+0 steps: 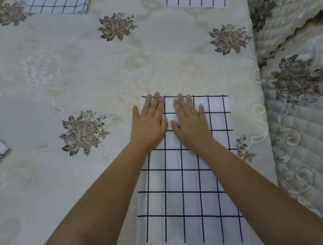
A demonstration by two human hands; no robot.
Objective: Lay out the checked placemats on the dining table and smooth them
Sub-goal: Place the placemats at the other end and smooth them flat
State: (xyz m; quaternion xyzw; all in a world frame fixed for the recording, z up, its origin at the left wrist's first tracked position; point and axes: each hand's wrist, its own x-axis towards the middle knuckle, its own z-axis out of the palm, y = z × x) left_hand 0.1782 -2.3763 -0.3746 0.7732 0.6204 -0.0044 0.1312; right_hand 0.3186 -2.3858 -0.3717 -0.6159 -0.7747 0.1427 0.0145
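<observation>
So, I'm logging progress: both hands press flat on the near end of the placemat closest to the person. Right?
Not quite. The head view shows the left hand and right hand flat on the far end of that placemat, not the near end.

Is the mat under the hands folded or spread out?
Spread out: the placemat lies flat, left hand and right hand pressing it.
</observation>
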